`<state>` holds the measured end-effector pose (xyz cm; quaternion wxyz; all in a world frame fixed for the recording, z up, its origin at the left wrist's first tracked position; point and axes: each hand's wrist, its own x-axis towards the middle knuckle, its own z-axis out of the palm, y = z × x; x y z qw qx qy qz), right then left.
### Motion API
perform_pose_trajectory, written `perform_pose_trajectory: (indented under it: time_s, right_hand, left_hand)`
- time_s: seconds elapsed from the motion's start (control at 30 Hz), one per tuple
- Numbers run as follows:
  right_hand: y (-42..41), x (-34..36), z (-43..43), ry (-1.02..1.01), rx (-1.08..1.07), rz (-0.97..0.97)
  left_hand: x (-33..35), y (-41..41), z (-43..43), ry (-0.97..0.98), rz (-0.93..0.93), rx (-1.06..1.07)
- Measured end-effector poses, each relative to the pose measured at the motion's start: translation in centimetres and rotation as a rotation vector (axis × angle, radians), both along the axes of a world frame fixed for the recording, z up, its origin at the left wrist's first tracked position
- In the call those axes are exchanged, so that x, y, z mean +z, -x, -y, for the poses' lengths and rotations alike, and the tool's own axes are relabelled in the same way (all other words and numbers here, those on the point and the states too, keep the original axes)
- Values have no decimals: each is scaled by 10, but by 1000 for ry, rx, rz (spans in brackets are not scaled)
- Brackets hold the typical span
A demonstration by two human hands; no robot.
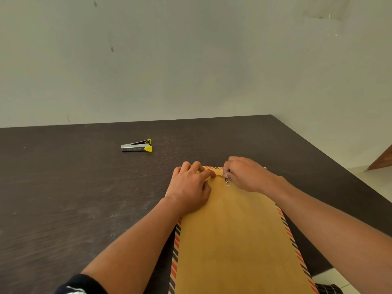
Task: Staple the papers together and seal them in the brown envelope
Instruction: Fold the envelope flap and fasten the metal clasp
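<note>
So both my hands are up at the far end of the brown envelope (235,240), working the closure. My left hand (189,187) lies palm down on the envelope's top left part, fingers curled, with the index finger and thumb reaching right to the edge of the folded flap (214,172). My right hand (244,175) comes in from the other side, loosely clenched, its fingertips pinching something small right at the flap's edge, just above the round fastener (227,181). Looks like a bit of string or a clasp prong, but it's too small for me to tell which. The two hands nearly touch there.

The envelope itself is a long kraft-coloured one with red and dark blue airmail stripes along both long sides and the far end. It lies flat on the dark wood-grain desk (63,198), running lengthwise away from me, its near end out of view at the bottom. Can't see the papers anywhere.

Both forearms are bare and angle in from the lower corners. A dark sleeve (80,285) shows on the left arm.

Well off to the left, further back on the desk, sits a silver stapler (136,146) with yellow trim, untouched. Behind it all is a plain pale wall (191,60).
</note>
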<state>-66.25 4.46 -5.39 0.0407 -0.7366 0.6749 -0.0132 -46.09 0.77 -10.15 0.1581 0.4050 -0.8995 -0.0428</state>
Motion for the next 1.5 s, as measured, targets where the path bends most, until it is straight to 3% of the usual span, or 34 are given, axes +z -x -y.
perform_pose_trajectory:
  time_s: [0.23,0.5,0.8,1.1,1.5]
  right_hand:
    - [-13,15,19,-96,54,-60]
    - [6,14,27,-181,-12,275]
    - [1,11,36,-147,4,236]
    - [11,3,39,-90,-60,369]
    - [24,-5,40,-102,-136,367]
  left_hand:
    - [-1,-1,0,3,-10,-2]
    - [-3,-1,1,0,-22,2]
    - [-1,-2,1,-5,6,-17]
    - [0,-2,1,-5,7,-12]
    - [-1,-2,1,0,-12,-2]
